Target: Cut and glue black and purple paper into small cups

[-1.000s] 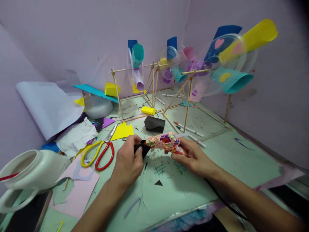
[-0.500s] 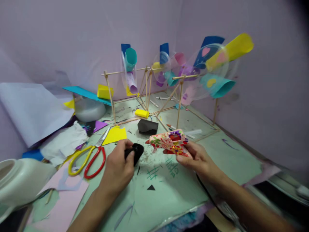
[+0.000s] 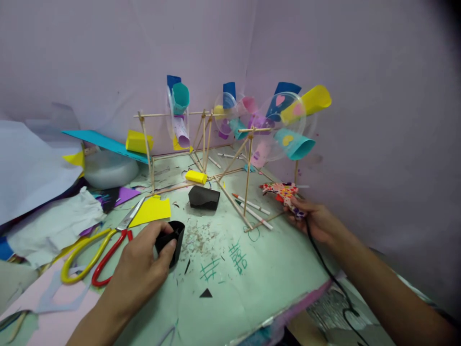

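Head camera view has the left hand (image 3: 142, 262) just below and left of the middle of the frame, with its thumb and fingers pinched on a curled black piece (image 3: 179, 245) that looks like thin paper or foam. That piece is probably very light and bendy, so a hard squeeze could squash its round shape; a soft hold on the edge should be best. To the right of the middle, the right hand (image 3: 319, 223) has its fingers wrapped around the handle of a flowery glue gun (image 3: 283, 191). I can't tell if the gun touches the table (image 3: 273, 269) or hangs just over it. It is likely hard and a bit heavier than the black piece, and its handle is the good place to grab. A small orange light glows on its side, so the tip may be hot, and fingers should stay off it. A black cord (image 3: 326, 266) runs from the handle down to the lower right and could tug a little. Near the middle sits a folded black piece (image 3: 204, 198), apart from both hands. Scissors (image 3: 112, 234) with yellow and red handles lie to the left, near the left hand.
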`<act>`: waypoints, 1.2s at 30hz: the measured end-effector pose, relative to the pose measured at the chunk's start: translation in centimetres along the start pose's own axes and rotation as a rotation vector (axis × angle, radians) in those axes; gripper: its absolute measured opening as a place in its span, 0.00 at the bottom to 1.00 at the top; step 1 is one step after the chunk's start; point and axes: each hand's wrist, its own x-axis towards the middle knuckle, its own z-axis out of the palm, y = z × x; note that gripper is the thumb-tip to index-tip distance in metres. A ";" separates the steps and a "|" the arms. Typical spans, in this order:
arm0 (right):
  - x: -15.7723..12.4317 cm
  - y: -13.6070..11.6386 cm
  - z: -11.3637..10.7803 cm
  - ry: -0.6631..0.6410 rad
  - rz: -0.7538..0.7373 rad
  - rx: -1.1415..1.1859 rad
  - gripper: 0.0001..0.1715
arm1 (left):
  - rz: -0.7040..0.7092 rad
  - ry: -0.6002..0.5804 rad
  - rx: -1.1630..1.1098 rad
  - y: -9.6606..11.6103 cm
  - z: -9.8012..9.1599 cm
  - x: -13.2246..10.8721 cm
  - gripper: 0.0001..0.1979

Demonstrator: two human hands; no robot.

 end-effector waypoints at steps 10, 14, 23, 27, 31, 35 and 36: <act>-0.1 0.2 3.4 0.291 -0.341 -0.629 0.13 | -0.041 -0.182 -0.203 0.5 -1.5 0.1 0.09; -4.5 -0.3 7.1 0.063 -0.738 -0.708 0.07 | 0.020 -0.250 -0.221 0.3 -1.4 0.0 0.11; -2.8 -1.0 15.8 -0.854 -0.595 -0.527 0.22 | 0.272 -0.355 -0.246 0.2 -1.9 -0.4 0.09; -2.1 0.3 15.9 -0.840 -0.544 -0.543 0.18 | 0.323 -0.384 -0.226 -0.2 -2.0 -0.3 0.07; -2.0 0.9 15.9 -0.852 -0.654 -0.453 0.13 | 0.341 -0.374 -0.204 -0.2 -1.8 -0.3 0.06; -1.9 1.0 16.1 -0.898 -0.863 -0.379 0.07 | 0.349 -0.295 -0.215 -0.2 -1.2 -0.3 0.06; -1.9 1.1 16.2 -0.894 -0.895 -0.383 0.07 | 0.344 -0.277 -0.220 -0.3 -1.0 -0.3 0.06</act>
